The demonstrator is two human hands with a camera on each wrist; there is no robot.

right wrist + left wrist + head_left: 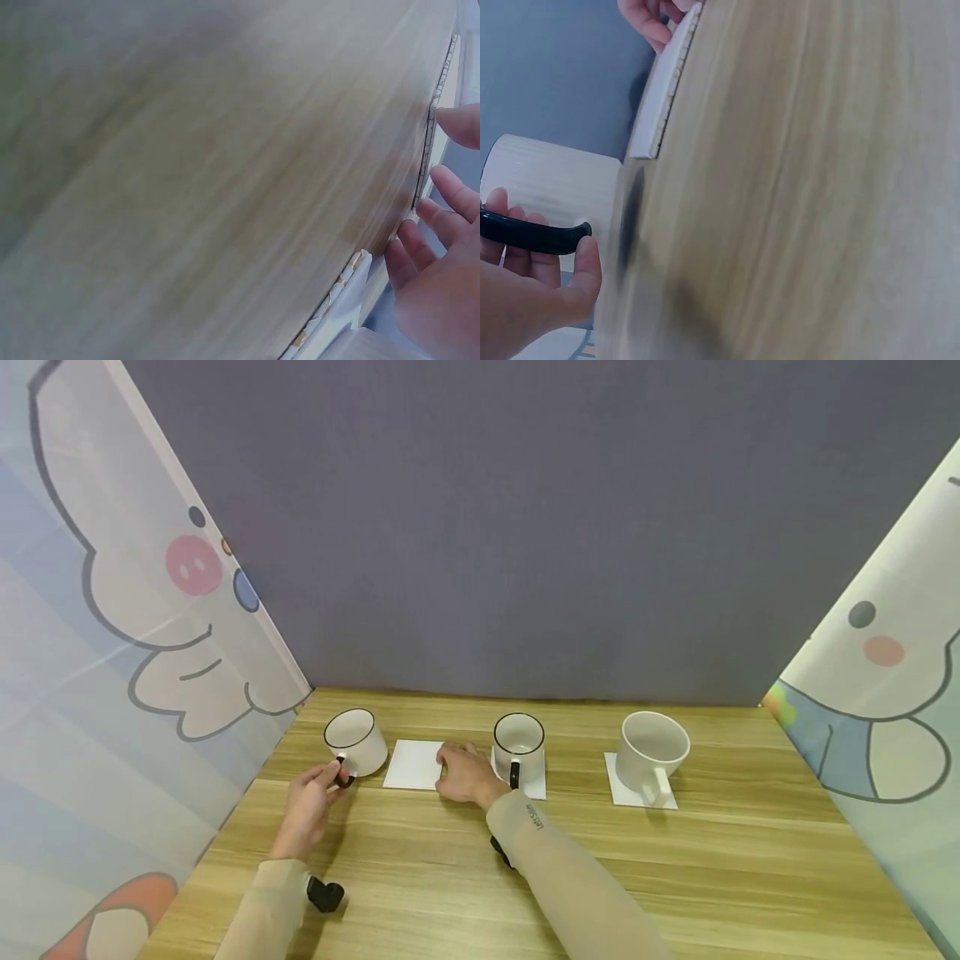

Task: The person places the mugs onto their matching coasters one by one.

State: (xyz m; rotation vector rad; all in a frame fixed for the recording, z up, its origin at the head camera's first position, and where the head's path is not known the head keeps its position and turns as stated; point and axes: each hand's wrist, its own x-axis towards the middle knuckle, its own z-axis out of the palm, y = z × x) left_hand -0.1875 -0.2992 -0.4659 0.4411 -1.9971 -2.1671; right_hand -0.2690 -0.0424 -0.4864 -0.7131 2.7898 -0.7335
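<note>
On the left, my left hand (306, 802) holds a white mug (363, 752) with a black rim by its black handle (532, 234), thumb and fingers round it. Whether the mug's base touches the table cannot be told. A white square coaster (412, 764) lies flat to its right. My right hand (467, 774) grips the coaster's right end, the thumb (461, 124) at its front edge and the fingers farther along. Just right of that hand, another white mug (520, 743) with a black rim and handle stands on its own white coaster (537, 788).
A wider plain white mug (651, 752) stands farther right on a white coaster (626, 794), its handle towards me. The wooden table (420, 877) ends at a grey backdrop (525, 527). Cartoon-printed curtains (900, 727) hang at both sides.
</note>
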